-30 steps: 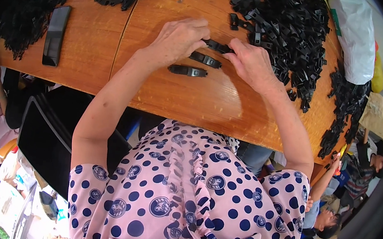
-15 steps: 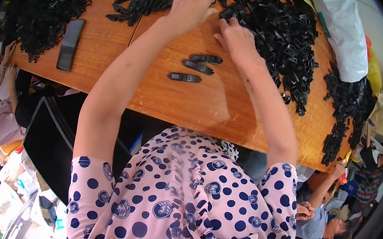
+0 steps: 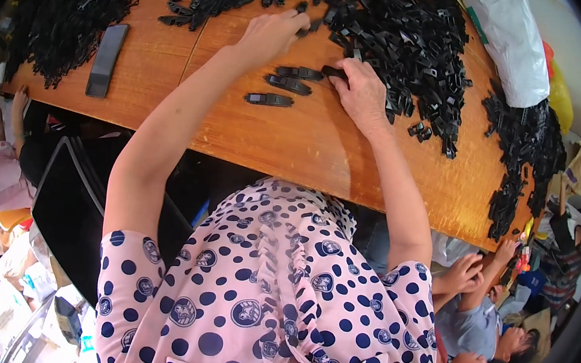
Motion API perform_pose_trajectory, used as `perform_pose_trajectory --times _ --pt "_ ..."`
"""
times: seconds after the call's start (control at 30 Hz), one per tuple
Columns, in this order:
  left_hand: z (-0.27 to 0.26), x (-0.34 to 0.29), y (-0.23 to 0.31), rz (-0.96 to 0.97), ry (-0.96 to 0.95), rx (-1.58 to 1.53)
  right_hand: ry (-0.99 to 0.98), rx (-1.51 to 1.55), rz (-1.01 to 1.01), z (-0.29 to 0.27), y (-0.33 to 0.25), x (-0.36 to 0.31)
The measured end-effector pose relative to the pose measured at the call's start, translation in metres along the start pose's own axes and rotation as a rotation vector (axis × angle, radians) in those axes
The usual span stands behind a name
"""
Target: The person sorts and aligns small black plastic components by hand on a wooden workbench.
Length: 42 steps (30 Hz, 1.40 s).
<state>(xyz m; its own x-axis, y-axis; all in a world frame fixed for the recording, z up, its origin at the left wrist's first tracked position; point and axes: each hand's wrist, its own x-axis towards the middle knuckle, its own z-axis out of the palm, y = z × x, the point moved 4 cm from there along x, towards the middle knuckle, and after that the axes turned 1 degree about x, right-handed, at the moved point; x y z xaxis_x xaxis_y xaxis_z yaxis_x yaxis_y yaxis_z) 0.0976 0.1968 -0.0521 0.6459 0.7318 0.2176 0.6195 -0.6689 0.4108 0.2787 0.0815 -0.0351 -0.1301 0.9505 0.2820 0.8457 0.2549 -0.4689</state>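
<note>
On the curved orange-brown wooden table (image 3: 294, 146), nearest the person, three flat black plastic strips (image 3: 269, 99) lie in a short row, apart from one another. Just beyond them, the right hand (image 3: 362, 93) pinches a small black plastic piece (image 3: 334, 72) between thumb and fingertips, beside the top strip. Farther out, the left hand (image 3: 273, 32) reaches with fingers curled into the large heap of black plastic clips (image 3: 393, 35); whether it grips one I cannot tell.
</note>
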Motion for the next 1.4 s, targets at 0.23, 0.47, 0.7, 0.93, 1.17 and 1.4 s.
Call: perform_pose_trajectory --times 0.23,0.47,0.7,0.93,1.17,1.4 --pt "-0.019 -0.071 0.017 0.020 -0.160 0.001 -0.138 -0.234 -0.131 -0.006 0.001 -0.005" --pt "-0.030 -0.071 0.008 0.028 0.047 0.126 -0.110 -0.069 -0.096 -0.007 -0.019 -0.004" --pt "-0.012 -0.060 0.033 0.102 0.128 0.145 -0.043 0.122 0.056 0.009 -0.002 0.015" --pt "-0.017 -0.087 0.046 0.100 -0.166 -0.160 -0.464 0.065 0.002 0.004 -0.024 -0.027" --pt "-0.025 -0.090 0.039 -0.021 0.023 -0.180 -0.188 0.058 -0.039 -0.013 -0.027 -0.008" --pt "-0.014 -0.097 0.029 -0.049 0.010 -0.148 -0.264 -0.045 -0.242 -0.005 -0.030 0.023"
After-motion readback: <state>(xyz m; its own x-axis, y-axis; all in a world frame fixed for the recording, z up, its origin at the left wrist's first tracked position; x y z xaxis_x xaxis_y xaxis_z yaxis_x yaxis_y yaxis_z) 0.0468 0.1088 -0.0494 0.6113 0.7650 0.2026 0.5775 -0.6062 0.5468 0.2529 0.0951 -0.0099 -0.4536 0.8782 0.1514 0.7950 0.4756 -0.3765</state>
